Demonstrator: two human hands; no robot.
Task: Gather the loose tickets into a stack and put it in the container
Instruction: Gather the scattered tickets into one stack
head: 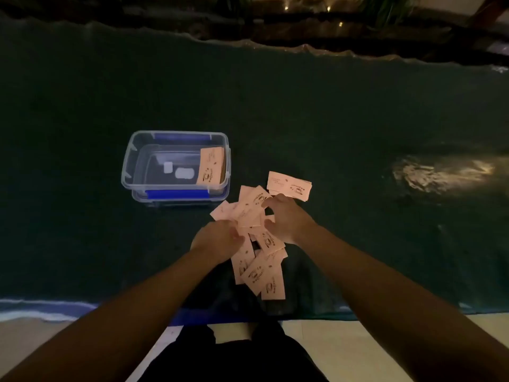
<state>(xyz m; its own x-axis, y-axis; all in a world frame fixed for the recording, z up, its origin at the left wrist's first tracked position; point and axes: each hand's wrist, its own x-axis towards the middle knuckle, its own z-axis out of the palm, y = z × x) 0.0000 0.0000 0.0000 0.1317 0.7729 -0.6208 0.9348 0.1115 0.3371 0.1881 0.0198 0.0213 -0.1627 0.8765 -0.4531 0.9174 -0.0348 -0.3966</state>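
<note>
Several loose pink tickets [259, 271] lie scattered on the dark green table cover in front of me. My left hand [217, 239] rests on the left side of the pile, fingers curled onto tickets. My right hand [286, 219] lies on the pile's upper right, fingertips pressing a ticket [252, 205]. A small neat stack of tickets [289, 186] sits just beyond my right hand. The clear plastic container [129, 161] with blue clips stands to the upper left; one stack of tickets [212, 166] leans against its right wall inside.
The green cover [330, 119] stretches wide to the right and far side, with a bright glare patch [440, 172] at right. The table's near edge [192, 312] runs just above my dark-clothed legs. Dim plants and furniture lie beyond the far edge.
</note>
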